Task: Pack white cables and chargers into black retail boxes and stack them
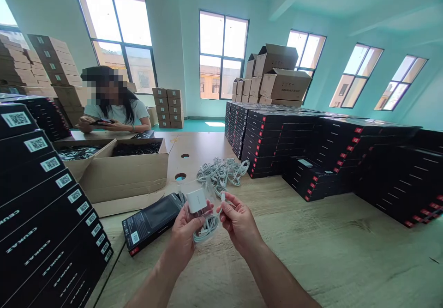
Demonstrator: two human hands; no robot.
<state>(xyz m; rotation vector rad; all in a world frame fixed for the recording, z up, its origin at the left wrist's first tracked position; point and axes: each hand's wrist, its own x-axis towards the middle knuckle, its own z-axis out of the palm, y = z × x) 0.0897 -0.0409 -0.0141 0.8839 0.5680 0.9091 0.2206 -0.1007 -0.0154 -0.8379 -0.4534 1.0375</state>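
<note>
My left hand (185,234) holds a white charger block (196,200) inside a clear plastic bag, with a coiled white cable (206,227) hanging below it. My right hand (238,220) pinches the cable's end and the bag's edge beside the block. Both hands hover over the wooden table (311,252). A black product box (150,220) lies flat just left of my left hand. A heap of white coiled cables (221,172) rests on the table beyond my hands.
Tall stacks of black boxes stand at the left (41,215) and right (328,151). An open cardboard carton (121,169) sits behind the black box. A person (110,109) sits across the table looking at a phone. Cardboard cartons (277,75) are piled by the windows.
</note>
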